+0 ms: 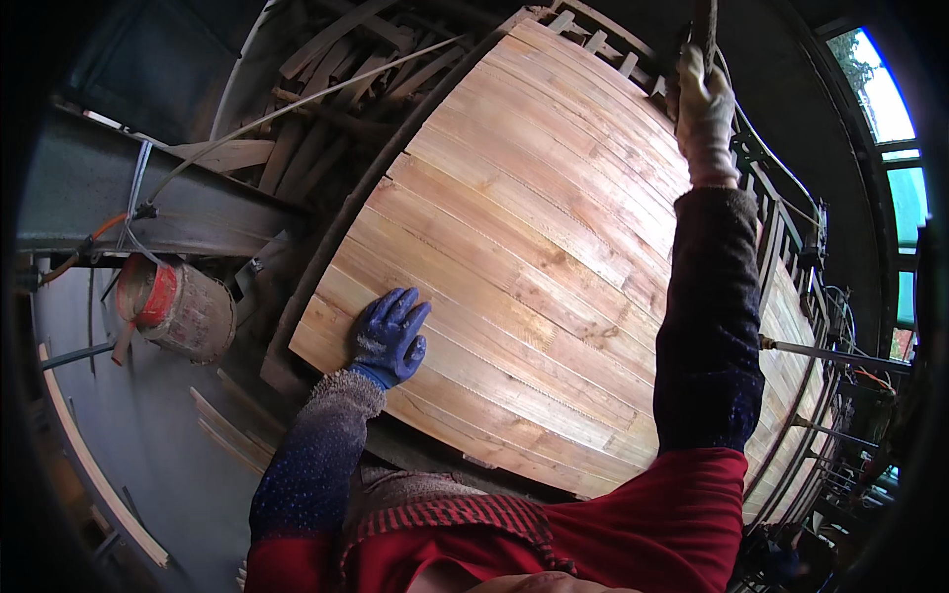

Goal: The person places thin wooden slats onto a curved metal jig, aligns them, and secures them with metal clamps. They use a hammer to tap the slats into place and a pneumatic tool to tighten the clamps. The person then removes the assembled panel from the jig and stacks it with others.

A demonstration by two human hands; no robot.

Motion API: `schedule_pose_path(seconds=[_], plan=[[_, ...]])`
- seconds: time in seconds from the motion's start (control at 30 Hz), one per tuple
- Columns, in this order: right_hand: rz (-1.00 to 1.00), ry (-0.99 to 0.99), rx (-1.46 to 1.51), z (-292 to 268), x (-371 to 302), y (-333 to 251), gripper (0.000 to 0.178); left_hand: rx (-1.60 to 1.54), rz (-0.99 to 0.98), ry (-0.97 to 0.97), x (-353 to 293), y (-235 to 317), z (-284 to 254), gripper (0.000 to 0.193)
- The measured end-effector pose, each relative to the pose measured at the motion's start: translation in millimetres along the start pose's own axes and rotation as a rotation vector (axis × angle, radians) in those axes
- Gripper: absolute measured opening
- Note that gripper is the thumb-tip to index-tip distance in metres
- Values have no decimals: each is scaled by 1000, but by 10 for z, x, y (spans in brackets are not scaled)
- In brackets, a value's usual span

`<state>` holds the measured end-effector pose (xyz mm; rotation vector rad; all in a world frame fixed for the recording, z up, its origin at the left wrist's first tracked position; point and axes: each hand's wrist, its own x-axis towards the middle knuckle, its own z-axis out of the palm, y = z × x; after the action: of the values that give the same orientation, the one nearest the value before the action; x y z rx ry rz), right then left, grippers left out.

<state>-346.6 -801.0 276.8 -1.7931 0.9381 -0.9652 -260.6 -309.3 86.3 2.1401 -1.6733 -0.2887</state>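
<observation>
Beneath me lies a wide panel of glued wooden strips (494, 227), pale brown with visible joints between the strips. My left hand (388, 338), in a blue coated glove, rests on the panel near its left edge with the fingers stretched out and nothing in them. My right arm reaches far forward past the panel's right edge. At its end my right hand (706, 104), in a whitish glove, is closed around a brown bar (705, 28) that runs up out of view. The bar's lower end is hidden by the hand.
A dirty bucket with a red rim (188, 308) hangs at the left by a steel beam (168, 212). Loose wood scraps (336, 89) are piled beyond the panel. Clamp rods (840, 356) stick out along the right side. Wood strips (232, 430) lie at the lower left.
</observation>
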Motion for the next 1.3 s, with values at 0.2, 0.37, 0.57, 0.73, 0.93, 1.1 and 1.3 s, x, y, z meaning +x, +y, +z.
schedule_pose_path(seconds=[0.2,0.37,0.57,0.73,0.93,1.1,1.3], plan=[[83,119,-412,671,393,1680,52,30,37,-31,160,24,-41,53],[302,-56,10,363,5,842,50,37,12,-45,40,42,31,52],[647,-135,3,-183,-1995,933,49,3,41,12,40,-39,41,54],[833,-100,413,-468,-3370,312,57,-49,64,174,-84,-99,8,50],[765,266,52,-648,-4944,984,61,-1113,-57,294,-550,-289,-598,24],[410,383,-684,-353,-6133,424,47,-881,-501,956,-1922,-2673,-284,24],[926,269,-840,829,-8823,-44,38,-115,-938,133,-3115,-4388,1176,60]])
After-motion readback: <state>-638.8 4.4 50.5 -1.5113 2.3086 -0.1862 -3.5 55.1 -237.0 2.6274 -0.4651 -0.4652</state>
